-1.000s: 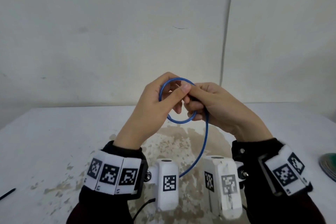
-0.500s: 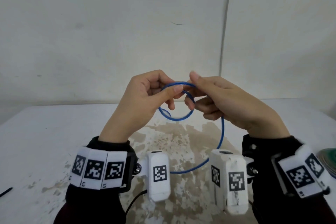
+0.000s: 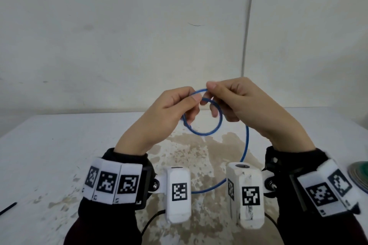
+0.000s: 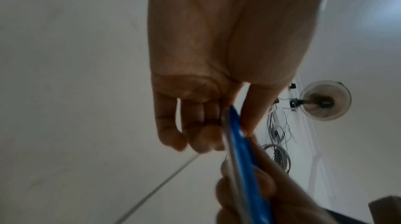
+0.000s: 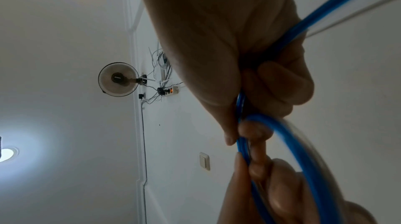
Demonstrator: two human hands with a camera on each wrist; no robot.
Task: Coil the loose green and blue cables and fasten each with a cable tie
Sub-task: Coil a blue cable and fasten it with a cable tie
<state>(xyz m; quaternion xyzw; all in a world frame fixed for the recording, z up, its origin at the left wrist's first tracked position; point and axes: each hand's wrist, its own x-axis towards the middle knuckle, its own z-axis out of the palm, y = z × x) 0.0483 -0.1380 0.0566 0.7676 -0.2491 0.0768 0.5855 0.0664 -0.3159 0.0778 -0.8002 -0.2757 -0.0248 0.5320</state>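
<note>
Blue cable: the blue cable point(image 3: 206, 123) is held up in the air above the table, wound into a small round loop between the two hands, with one loose length arcing down from the right hand and back toward the wrist cameras
Left hand: the left hand point(image 3: 169, 113) pinches the left side of the loop's top between thumb and curled fingers
Right hand: the right hand point(image 3: 241, 103) pinches the cable at the top of the loop, just beside the left thumb, fingers curled round it; the two hands nearly touch
Green coil: the edge of a green coil point(image 3: 358, 177) lies on the table at the far right, well apart from the hands
Surface: a white table point(image 3: 49, 145) with a worn brownish patch under the hands
Room: a plain pale wall point(image 3: 119, 36) behind; the right wrist view shows a wall fan point(image 5: 118, 79)
Count: one blue cable, one green coil, two hands, one thin black stick point(image 3: 8, 208) at the table's left edge
</note>
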